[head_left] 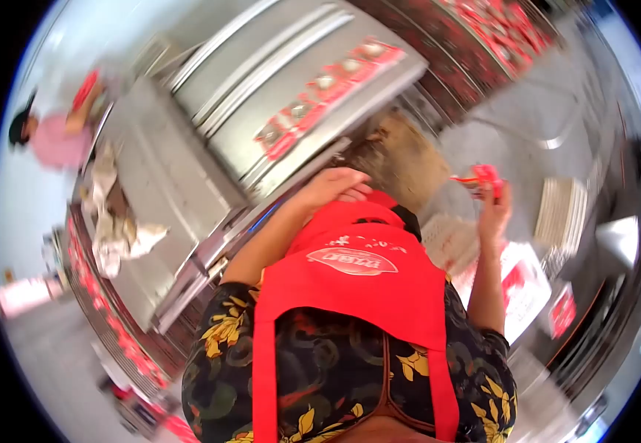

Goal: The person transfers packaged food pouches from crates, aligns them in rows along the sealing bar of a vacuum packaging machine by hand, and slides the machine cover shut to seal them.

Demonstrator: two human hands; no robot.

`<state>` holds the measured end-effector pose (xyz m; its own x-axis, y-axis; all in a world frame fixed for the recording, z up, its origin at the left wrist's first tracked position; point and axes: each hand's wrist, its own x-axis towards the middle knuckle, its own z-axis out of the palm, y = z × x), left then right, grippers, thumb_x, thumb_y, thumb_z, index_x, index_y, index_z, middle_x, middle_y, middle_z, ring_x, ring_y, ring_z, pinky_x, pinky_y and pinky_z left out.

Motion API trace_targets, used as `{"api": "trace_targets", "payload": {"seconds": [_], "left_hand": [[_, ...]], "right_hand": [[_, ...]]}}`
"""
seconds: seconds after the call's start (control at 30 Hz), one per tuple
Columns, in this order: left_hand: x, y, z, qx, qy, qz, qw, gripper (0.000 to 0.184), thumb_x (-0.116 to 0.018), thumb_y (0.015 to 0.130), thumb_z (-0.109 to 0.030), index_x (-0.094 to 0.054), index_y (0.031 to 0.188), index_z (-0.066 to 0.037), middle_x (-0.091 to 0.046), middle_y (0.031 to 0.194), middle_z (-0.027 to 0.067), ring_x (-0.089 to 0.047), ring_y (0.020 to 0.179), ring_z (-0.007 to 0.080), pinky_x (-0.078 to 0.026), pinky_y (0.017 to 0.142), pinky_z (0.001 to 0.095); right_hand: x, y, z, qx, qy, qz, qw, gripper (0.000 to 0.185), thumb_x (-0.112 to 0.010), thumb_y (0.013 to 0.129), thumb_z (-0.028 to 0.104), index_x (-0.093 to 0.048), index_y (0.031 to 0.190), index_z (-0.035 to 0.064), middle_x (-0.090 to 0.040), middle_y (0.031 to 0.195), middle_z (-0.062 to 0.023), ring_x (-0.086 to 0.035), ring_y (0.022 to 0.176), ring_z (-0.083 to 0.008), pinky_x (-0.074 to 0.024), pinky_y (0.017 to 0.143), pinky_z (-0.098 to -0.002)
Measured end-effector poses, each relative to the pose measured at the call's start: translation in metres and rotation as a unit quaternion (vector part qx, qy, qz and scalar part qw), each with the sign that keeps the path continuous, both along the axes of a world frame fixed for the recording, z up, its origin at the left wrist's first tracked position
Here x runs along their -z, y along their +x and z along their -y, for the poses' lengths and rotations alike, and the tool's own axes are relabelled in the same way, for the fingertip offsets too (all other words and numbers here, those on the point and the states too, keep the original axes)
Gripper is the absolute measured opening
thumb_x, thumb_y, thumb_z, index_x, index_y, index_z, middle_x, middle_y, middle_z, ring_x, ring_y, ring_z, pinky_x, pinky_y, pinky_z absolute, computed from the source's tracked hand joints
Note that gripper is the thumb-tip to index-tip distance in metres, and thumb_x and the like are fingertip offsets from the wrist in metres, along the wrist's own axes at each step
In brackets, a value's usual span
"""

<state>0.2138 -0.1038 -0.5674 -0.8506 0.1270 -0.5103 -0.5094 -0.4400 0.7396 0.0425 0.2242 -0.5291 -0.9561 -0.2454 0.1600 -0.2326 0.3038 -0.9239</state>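
Observation:
My right hand [495, 213] is raised out to the right, its fingers closed around a small red packet [486, 177]. The packet's print is too blurred to read. In front of my red apron [364, 251], my left hand [340, 184] is held with its fingers stretched out, and nothing shows in it. Beyond that hand, a row of several red packets [325, 83] lies along the near side of a metal work table [250, 103].
A belt carrying many red packets [505, 33] runs at the upper right. White cartons [523, 288] and a stack of pale flat pieces [561, 214] stand to my right. Crumpled paper or cloth [110, 229] lies on the left metal surface. Another person [62, 136] stands at the far left.

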Motion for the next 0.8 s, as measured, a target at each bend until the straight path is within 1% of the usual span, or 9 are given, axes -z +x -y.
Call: {"api": "trace_targets", "payload": {"seconds": [0.1,0.23,0.3,0.5,0.53,0.57,0.63,0.7,0.8], "left_hand": [[0.002,0.014,0.016,-0.047,0.153,0.014,0.987,0.064,-0.05,0.096,-0.054,-0.048,0.13,0.001,-0.065,0.115,0.0195,-0.066,0.102,0.025,-0.053,0.089,0.0339],[0.026,0.048,0.047,-0.278,0.236,-0.045,0.93,0.04,-0.056,0.097,-0.043,-0.054,0.12,-0.011,-0.066,0.112,0.0078,-0.065,0.102,0.0209,-0.053,0.087,0.0329],[0.039,0.069,0.065,-0.333,0.251,-0.039,0.908,0.035,-0.059,0.096,-0.036,-0.052,0.121,-0.012,-0.064,0.11,0.0059,-0.064,0.099,0.0201,-0.054,0.085,0.035],[0.014,0.11,0.083,-0.471,0.201,-0.057,0.857,0.034,-0.06,0.094,-0.026,-0.049,0.123,-0.013,-0.058,0.115,0.0059,-0.063,0.095,0.0192,-0.054,0.079,0.0371],[0.02,0.112,0.081,-0.48,0.212,-0.071,0.848,0.03,-0.058,0.094,-0.023,-0.05,0.12,-0.012,-0.06,0.109,0.0045,-0.063,0.091,0.017,-0.055,0.076,0.0364],[0.027,0.115,0.082,-0.484,0.218,-0.071,0.844,0.03,-0.058,0.094,-0.023,-0.05,0.12,-0.012,-0.06,0.109,0.0045,-0.063,0.091,0.017,-0.055,0.076,0.0364],[0.043,0.121,0.08,-0.472,0.243,-0.119,0.839,0.027,-0.056,0.095,-0.021,-0.05,0.119,-0.01,-0.061,0.103,0.0027,-0.063,0.089,0.0144,-0.055,0.075,0.0351],[0.01,0.128,0.077,-0.496,0.238,-0.112,0.828,0.031,-0.054,0.095,-0.017,-0.049,0.124,-0.008,-0.061,0.1,0.0021,-0.063,0.087,0.0128,-0.055,0.076,0.0319],[0.032,0.137,0.07,-0.518,0.196,-0.1,0.826,0.042,-0.055,0.094,-0.022,-0.043,0.13,-0.005,-0.062,0.11,0.0114,-0.063,0.099,0.0212,-0.053,0.087,0.0375]], "right_hand": [[0.005,0.044,0.14,-0.163,-0.016,0.043,0.986,0.011,-0.056,0.097,0.01,-0.06,0.104,0.0027,-0.062,0.112,-0.0076,-0.061,0.095,-0.0146,-0.0516,0.077,-0.0281],[0.01,0.086,0.246,-0.436,0.039,-0.159,0.885,0.032,-0.055,0.08,-0.011,-0.06,0.108,0.0029,-0.059,0.118,-0.0154,-0.056,0.112,-0.0346,-0.045,0.097,-0.0379],[0.002,0.098,0.274,-0.508,0.049,-0.122,0.851,0.032,-0.059,0.079,-0.009,-0.061,0.108,0.0037,-0.058,0.122,-0.0155,-0.055,0.116,-0.0361,-0.0437,0.099,-0.0379],[-0.042,0.111,0.316,-0.691,0.081,0.033,0.717,0.032,-0.072,0.079,0.001,-0.063,0.11,0.004,-0.057,0.128,-0.0115,-0.051,0.125,-0.026,-0.0429,0.1,-0.0376],[-0.039,0.104,0.323,-0.701,0.062,0.094,0.704,0.032,-0.073,0.082,0.006,-0.064,0.113,0.005,-0.061,0.123,-0.009,-0.056,0.116,-0.0217,-0.0472,0.094,-0.0354],[-0.028,0.093,0.33,-0.704,0.069,0.097,0.7,0.032,-0.073,0.082,0.006,-0.064,0.113,0.005,-0.061,0.123,-0.009,-0.056,0.116,-0.0217,-0.0472,0.094,-0.0354],[-0.002,0.07,0.342,-0.584,0.07,0.23,0.775,0.03,-0.071,0.084,0.011,-0.065,0.113,0.0045,-0.065,0.115,-0.0072,-0.061,0.102,-0.0185,-0.0499,0.087,-0.0314],[0.002,0.053,0.368,-0.541,0.152,0.085,0.823,0.029,-0.071,0.084,0.013,-0.066,0.112,0.0102,-0.067,0.104,-0.0063,-0.064,0.091,-0.0184,-0.0512,0.082,-0.0287],[0.04,0.038,0.409,-0.569,0.16,-0.008,0.807,0.032,-0.072,0.081,0.013,-0.066,0.113,0.0133,-0.064,0.113,-0.0092,-0.061,0.099,-0.0242,-0.0509,0.083,-0.0323]]}}
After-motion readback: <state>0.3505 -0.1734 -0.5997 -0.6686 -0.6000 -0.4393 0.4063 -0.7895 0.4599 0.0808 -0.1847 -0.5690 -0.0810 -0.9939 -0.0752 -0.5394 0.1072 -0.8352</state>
